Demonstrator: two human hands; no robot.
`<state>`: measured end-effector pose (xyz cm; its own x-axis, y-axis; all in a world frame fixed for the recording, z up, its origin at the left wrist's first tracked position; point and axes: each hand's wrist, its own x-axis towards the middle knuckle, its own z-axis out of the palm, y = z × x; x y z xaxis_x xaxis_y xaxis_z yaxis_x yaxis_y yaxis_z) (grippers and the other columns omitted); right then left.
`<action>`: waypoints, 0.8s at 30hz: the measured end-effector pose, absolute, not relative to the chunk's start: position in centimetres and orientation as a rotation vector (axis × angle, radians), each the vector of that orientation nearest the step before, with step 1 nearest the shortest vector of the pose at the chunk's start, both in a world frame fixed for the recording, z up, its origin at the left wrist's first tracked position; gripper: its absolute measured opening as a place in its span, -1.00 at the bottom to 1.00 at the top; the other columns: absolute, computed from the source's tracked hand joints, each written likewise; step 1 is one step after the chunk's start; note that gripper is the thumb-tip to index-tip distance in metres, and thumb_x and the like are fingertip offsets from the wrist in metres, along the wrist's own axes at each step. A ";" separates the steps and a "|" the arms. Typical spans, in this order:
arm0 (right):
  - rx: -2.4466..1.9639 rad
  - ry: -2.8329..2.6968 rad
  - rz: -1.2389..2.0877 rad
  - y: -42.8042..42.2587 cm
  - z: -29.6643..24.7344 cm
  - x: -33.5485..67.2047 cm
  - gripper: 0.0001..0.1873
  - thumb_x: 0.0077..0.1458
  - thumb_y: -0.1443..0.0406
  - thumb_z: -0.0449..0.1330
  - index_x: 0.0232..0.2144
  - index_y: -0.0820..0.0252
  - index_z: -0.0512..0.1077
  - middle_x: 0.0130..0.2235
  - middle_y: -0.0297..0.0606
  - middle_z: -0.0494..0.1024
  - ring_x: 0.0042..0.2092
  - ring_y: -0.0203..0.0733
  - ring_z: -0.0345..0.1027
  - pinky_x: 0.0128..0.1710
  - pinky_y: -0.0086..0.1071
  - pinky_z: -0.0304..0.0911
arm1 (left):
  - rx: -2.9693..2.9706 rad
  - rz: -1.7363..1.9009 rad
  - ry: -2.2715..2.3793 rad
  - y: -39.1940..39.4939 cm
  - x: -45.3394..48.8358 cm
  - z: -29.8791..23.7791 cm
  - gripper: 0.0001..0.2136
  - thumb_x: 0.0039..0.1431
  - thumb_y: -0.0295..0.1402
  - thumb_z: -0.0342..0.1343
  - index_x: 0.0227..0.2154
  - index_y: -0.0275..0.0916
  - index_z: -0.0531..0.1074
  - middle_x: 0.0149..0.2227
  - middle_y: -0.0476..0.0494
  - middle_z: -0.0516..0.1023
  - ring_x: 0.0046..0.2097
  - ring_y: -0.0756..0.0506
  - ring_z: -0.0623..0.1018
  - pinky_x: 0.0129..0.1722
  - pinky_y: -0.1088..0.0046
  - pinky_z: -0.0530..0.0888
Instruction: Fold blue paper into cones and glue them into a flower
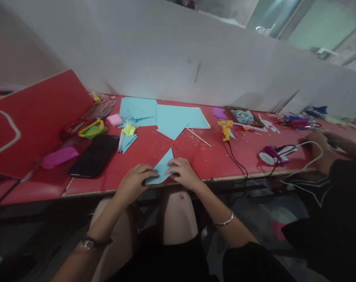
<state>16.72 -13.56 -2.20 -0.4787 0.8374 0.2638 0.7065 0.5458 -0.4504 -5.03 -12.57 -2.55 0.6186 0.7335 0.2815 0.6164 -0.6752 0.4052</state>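
A folded light blue paper triangle (164, 166) lies at the near edge of the red table (154, 149). My left hand (134, 181) rests on its lower left corner, fingers curled and pressing it down. My right hand (184, 172) presses on its right side, fingers bent over the paper. Both hands hold the sheet flat against the table.
Larger blue sheets (172, 117) lie farther back, with a wooden stick (198, 137), a yellow glue gun (226, 129) and its black cable. A black phone (94, 154), yellow scissors (91, 128) and pink items sit left. Another person's hand (320, 150) works at the right.
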 end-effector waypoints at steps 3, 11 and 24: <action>-1.227 -2.384 0.302 -14.1 -2.6 16.5 -0.80 -0.02 0.43 0.15 -0.31 0.10 0.46 -0.14 -0.29 0.44 -0.07 -0.24 0.24 0.08 -0.20 -0.08 | 2.584 0.660 1.102 -12.8 -5.0 -2.9 -0.76 0.02 -0.50 -0.01 -0.27 -0.14 0.46 -0.26 -0.09 0.49 -0.19 -0.09 0.42 -0.19 0.36 0.37; -1.218 -2.214 0.385 -13.9 -2.6 15.8 -0.89 0.01 0.28 0.15 -0.42 0.20 0.44 -0.27 -0.26 0.47 -0.22 -0.28 0.28 -0.20 -0.44 0.16 | 2.461 0.675 1.197 -12.5 -4.3 -2.4 -0.85 0.09 -0.38 -0.03 -0.35 -0.21 0.44 -0.32 -0.09 0.46 -0.26 -0.04 0.42 -0.27 0.46 0.35; -1.322 -2.101 0.521 -12.5 -2.6 15.4 -0.81 -0.02 0.21 0.18 -0.45 0.26 0.40 -0.32 -0.24 0.42 -0.25 -0.27 0.24 -0.25 -0.43 0.13 | 2.418 0.558 1.520 -12.5 -3.9 -1.9 -0.73 0.06 -0.15 0.00 -0.56 -0.25 0.33 -0.51 -0.05 0.39 -0.40 -0.05 0.38 -0.43 0.48 0.19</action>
<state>15.39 -12.50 -2.63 -0.3271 0.9037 0.2763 0.6699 0.4280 -0.6067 -3.90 -12.46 -1.89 0.3890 0.9005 0.1944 0.8124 -0.4348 0.3885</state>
